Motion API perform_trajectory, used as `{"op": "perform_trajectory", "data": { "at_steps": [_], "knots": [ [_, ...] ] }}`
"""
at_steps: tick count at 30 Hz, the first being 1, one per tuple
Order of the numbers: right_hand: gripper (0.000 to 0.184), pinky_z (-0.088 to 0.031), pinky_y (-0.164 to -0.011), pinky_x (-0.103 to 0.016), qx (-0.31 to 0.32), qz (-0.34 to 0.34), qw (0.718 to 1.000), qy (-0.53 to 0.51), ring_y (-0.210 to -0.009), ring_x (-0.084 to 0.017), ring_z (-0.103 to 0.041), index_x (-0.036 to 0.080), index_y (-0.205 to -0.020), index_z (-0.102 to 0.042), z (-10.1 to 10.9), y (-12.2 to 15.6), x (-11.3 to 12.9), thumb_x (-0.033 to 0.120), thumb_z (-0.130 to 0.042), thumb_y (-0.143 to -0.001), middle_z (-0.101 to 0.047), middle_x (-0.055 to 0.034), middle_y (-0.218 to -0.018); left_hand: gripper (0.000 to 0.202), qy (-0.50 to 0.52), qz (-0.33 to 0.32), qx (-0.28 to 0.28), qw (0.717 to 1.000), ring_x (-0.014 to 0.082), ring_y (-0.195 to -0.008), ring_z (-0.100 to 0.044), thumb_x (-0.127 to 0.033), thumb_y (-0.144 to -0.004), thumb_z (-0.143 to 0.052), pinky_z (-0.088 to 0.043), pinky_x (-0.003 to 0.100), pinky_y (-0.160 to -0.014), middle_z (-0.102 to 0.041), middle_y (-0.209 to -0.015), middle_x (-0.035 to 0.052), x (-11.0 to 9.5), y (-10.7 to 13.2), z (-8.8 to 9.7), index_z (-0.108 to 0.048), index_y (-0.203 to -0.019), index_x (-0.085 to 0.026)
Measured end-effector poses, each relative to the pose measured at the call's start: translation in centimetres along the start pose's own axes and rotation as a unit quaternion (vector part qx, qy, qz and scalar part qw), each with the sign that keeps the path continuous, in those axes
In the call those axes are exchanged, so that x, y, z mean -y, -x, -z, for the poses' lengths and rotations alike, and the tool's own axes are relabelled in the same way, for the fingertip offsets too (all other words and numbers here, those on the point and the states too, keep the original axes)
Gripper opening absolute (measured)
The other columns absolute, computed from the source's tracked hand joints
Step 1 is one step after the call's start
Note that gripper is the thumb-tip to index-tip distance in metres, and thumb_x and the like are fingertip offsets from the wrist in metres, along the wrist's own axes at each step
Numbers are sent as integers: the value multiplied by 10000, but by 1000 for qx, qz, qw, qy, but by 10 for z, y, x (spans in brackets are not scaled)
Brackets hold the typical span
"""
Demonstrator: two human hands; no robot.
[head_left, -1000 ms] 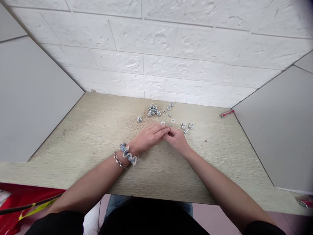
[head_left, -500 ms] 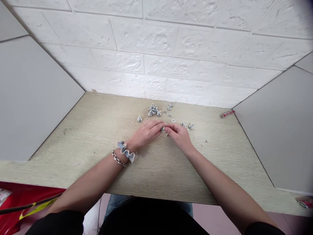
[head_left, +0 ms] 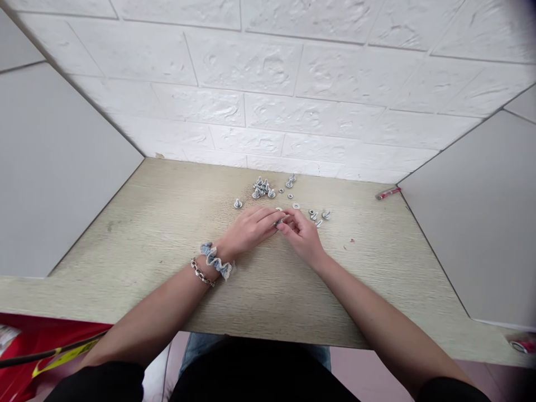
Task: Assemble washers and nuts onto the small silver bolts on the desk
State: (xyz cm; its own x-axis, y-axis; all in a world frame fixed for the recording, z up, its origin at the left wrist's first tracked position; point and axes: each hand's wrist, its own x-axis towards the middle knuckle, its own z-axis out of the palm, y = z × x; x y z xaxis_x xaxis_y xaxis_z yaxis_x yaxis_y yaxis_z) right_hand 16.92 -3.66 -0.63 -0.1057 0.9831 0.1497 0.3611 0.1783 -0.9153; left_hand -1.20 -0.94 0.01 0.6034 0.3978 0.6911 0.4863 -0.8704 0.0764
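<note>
- Pinching a small metal part [head_left: 278, 222] in the fingertips of left hand [head_left: 252, 227] and right hand [head_left: 303, 237].
- Facing clustered bolts [head_left: 262, 188] across the worktop [head_left: 268, 290].
- Bordering a flat washer [head_left: 296, 206].

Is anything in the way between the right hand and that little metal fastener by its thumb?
Nothing visible: the right hand has its thumb right at the metal fastener, which the left hand partly hides.

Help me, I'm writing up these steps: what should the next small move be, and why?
Perhaps let the right hand gently turn the small metal piece while the left hand steadies it. The piece sits at both hands' fingertips, mostly hidden, so a slight turn should show more of it before either hand reaches for the loose washer just beyond.
</note>
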Motion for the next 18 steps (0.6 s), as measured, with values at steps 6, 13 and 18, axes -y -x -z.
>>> {"op": "perform_trajectory", "data": {
  "at_steps": [6,13,18],
  "knots": [
    [390,-450,-571,-269,11,-11,1000,2,-548,-110,-500,212,-1038,-607,0,-2,0,439,-671,-728,-639,13,-746,313,9,-39,16,999,167,-989,-644,-232,-959,-485,-531,312,-874,-694,-1060,92,-4,0,2,-535,-1263,-174],
    [372,-439,-555,-262,19,-22,999,12,-535,-104,-489,200,-978,-620,2,-5,1,442,-686,-704,-635,12,-724,289,7,-49,11,999,166,-944,-651,-215,-943,-520,-537,300,-834,-702,-1032,98,-5,-2,5,-566,-1219,-144],
    [438,-441,-561,-269,17,-32,999,-10,-537,-106,-496,193,-961,-635,4,-6,3,507,-720,-668,-639,4,-725,263,13,-29,-23,999,145,-877,-652,-218,-919,-568,-533,267,-802,-705,-955,76,-6,-3,3,-592,-1169,-140]
  ]
}}
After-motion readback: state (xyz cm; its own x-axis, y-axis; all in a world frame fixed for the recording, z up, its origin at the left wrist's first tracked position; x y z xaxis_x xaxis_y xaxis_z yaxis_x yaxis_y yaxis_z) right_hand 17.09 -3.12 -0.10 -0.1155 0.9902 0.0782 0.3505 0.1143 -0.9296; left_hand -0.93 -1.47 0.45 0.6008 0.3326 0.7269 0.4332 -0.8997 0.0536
